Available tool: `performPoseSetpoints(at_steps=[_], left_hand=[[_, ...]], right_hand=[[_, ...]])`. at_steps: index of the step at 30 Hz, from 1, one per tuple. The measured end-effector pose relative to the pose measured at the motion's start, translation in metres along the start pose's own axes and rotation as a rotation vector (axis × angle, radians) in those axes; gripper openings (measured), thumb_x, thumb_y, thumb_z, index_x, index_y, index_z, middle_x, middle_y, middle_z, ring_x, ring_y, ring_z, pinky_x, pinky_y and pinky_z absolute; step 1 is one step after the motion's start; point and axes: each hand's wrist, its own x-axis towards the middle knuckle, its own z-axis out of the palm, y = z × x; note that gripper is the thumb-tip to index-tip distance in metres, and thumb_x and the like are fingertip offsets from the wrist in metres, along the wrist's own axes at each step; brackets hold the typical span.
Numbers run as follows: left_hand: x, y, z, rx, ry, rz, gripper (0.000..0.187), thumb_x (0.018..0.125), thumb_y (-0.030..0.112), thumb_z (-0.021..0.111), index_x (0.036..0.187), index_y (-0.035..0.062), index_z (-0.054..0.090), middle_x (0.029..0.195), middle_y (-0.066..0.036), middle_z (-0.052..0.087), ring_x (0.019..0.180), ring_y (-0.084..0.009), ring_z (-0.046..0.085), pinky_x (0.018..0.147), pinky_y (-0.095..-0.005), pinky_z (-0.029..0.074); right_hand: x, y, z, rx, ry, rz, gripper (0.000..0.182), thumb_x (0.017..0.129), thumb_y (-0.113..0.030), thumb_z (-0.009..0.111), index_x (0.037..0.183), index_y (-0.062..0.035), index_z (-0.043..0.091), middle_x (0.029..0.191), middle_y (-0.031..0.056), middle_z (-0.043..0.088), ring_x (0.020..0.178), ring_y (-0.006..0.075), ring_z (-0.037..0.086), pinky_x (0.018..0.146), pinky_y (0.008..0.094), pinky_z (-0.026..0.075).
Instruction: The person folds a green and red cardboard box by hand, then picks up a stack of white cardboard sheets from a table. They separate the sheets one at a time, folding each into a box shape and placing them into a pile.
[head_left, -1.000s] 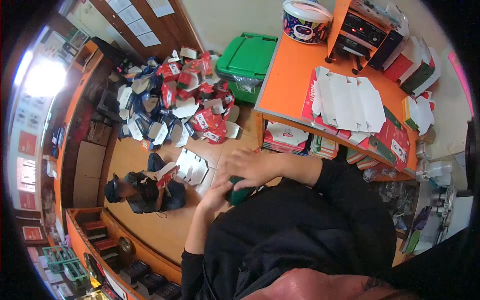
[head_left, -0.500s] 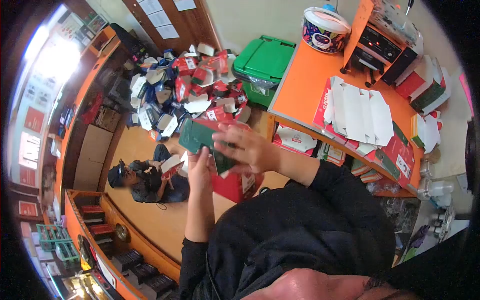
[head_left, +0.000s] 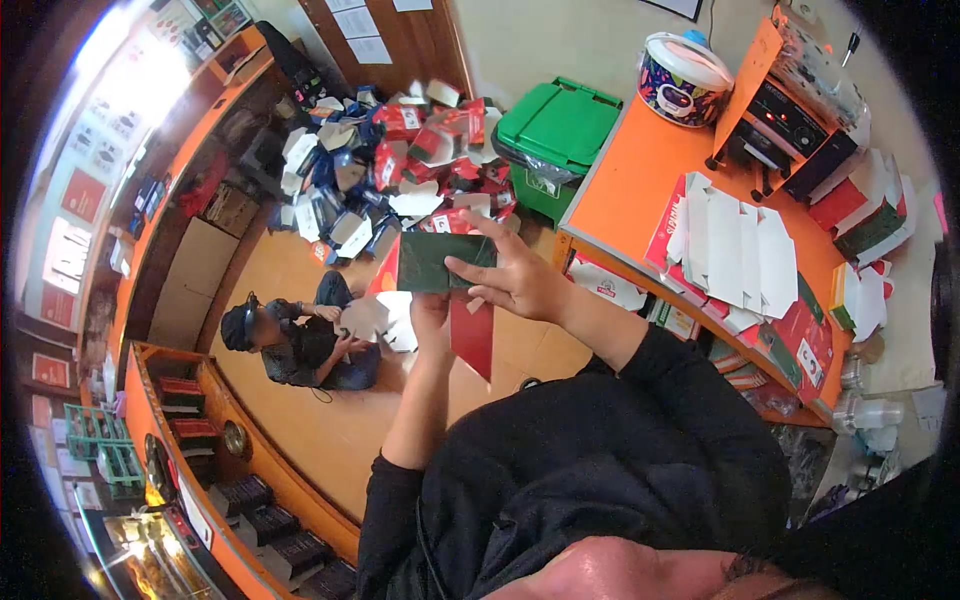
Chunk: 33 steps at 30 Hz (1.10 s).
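Note:
A folding carton (head_left: 425, 262) with a dark green face and red panels is held up in front of my body. My left hand (head_left: 431, 318) grips its lower edge from below, the fingers partly hidden behind it. On the right side, my right hand (head_left: 515, 275) lies against the green face with its fingers spread, one finger reaching over the top edge. A red flap (head_left: 471, 338) hangs below the carton.
A seated person (head_left: 310, 340) handles white card on the floor. Behind are heaped cartons (head_left: 400, 180) and a green bin (head_left: 560, 125). The orange table (head_left: 625, 165) at right bears flat white cartons (head_left: 735, 250), a rice cooker (head_left: 683, 80) and a machine (head_left: 785, 120).
The carton has turned so its green face is more level and its red flap hangs down. My right hand's fingers have spread. The seated person's white card has opened out.

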Motion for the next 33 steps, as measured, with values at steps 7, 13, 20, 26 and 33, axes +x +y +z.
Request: performPoseSetpoints(at_steps=[7, 13, 20, 26, 33], left_hand=[[0.009, 0.012, -0.028, -0.606, 0.093, -0.253, 0.047, 0.086, 0.019, 0.053, 0.126, 0.0048, 0.035, 0.122, -0.012, 0.049, 0.104, -0.0273, 0.054, 0.09, -0.0396, 0.042], [-0.002, 0.02, -0.062, -0.162, 0.097, -0.278, 0.045, 0.077, -0.001, 0.046, 0.121, 0.0034, 0.038, 0.099, -0.011, 0.057, 0.09, -0.0212, 0.059, 0.07, -0.0302, 0.051], [-0.025, 0.043, -0.024, 0.118, -0.399, -0.464, 0.012, 0.076, 0.0, 0.057, 0.087, -0.0037, 0.058, 0.09, -0.008, 0.06, 0.079, -0.0166, 0.056, 0.073, -0.0287, 0.043], [-0.02, 0.026, 0.001, 0.822, -0.429, -0.03, 0.016, 0.072, 0.001, 0.06, 0.087, 0.0, 0.054, 0.118, -0.012, 0.042, 0.101, -0.0203, 0.047, 0.082, -0.0292, 0.038], [-0.051, -0.021, -0.017, 0.3, -0.418, -0.686, 0.046, 0.081, -0.002, 0.056, 0.123, -0.0013, 0.037, 0.094, -0.007, 0.058, 0.087, -0.0126, 0.054, 0.075, -0.0261, 0.045]], right_hand=[[-0.035, 0.008, -0.003, 0.141, 0.078, 0.072, 0.068, 0.059, -0.006, 0.075, 0.121, -0.0098, 0.048, 0.11, 0.0078, 0.053, 0.104, 0.0286, 0.049, 0.09, 0.0391, 0.039], [-0.064, 0.002, 0.003, 0.225, -0.084, 0.04, 0.063, 0.07, -0.029, 0.071, 0.124, -0.0132, 0.045, 0.11, 0.0088, 0.051, 0.108, 0.0295, 0.044, 0.094, 0.0411, 0.036], [-0.065, 0.014, 0.013, -0.018, -0.384, 0.184, 0.035, 0.087, -0.045, 0.039, 0.095, -0.0157, 0.056, 0.074, 0.0089, 0.06, 0.077, 0.0288, 0.058, 0.084, 0.0428, 0.037], [-0.054, 0.009, 0.01, -0.164, -0.568, 0.294, 0.019, 0.082, -0.035, 0.049, 0.094, -0.0199, 0.052, 0.063, 0.0092, 0.058, 0.063, 0.0267, 0.057, 0.063, 0.039, 0.04], [-0.046, -0.004, 0.007, -0.124, -0.007, 0.108, 0.016, 0.076, -0.024, 0.06, 0.089, -0.0153, 0.056, 0.077, 0.0077, 0.055, 0.074, 0.0268, 0.052, 0.068, 0.0361, 0.037]])
